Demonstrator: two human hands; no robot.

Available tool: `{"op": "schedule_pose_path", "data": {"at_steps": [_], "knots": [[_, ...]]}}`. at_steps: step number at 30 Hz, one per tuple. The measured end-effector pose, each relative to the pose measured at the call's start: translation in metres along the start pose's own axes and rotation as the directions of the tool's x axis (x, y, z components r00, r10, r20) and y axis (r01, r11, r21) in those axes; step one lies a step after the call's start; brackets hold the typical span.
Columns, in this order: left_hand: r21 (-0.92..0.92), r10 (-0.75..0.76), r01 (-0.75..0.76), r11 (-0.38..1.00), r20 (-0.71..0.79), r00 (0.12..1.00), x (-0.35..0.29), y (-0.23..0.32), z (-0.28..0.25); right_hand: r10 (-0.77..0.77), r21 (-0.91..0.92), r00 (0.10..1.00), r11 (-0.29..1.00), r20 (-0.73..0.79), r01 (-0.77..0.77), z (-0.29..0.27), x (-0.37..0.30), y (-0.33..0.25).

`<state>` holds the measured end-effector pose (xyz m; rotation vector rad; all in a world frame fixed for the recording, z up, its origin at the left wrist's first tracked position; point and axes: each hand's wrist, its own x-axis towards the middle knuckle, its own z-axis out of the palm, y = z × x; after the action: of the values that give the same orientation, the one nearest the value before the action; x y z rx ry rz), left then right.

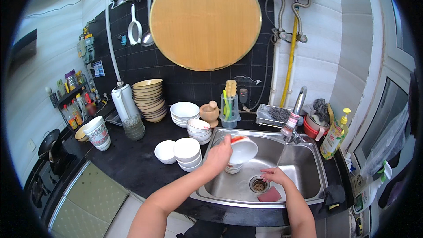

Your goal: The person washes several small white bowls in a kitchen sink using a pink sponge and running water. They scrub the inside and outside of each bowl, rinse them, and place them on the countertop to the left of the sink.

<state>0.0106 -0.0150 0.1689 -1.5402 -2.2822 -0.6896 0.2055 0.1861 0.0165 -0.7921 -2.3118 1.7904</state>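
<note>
My left hand (220,154) is closed on the rim of a white bowl (243,151) with a red pattern, held tilted over the left side of the steel sink (304,184). Beneath that bowl, more white bowls (233,169) stand stacked in the sink. My right hand (275,175) is low in the basin beside the drain (259,184), fingers apart and nothing seen in them. A dull red sponge or cloth piece (269,195) lies just below the drain. Water runs from the faucet (293,128) behind my right hand.
White bowls (187,149) stand in stacks left of the sink, with yellowish bowls (148,100) behind. A wooden mortar (209,113) and a utensil holder (230,113) line the back. A soap bottle (335,135) and dark cloth (334,195) sit right of the sink.
</note>
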Motion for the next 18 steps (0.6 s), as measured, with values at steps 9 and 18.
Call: {"op": "schedule_pose_path", "data": {"at_steps": [9,18], "knots": [[-0.262,-0.308,0.238,0.935,-0.271,0.912,-0.001,-0.1,-0.091,0.048,0.102,0.991,0.994,-0.124,-0.035,-0.004,0.01,0.011],[-0.414,-0.767,0.726,0.549,0.096,0.635,-0.06,-0.227,-0.095,0.157,-0.19,0.988,0.969,-0.004,-0.155,0.008,0.035,0.0]]}}
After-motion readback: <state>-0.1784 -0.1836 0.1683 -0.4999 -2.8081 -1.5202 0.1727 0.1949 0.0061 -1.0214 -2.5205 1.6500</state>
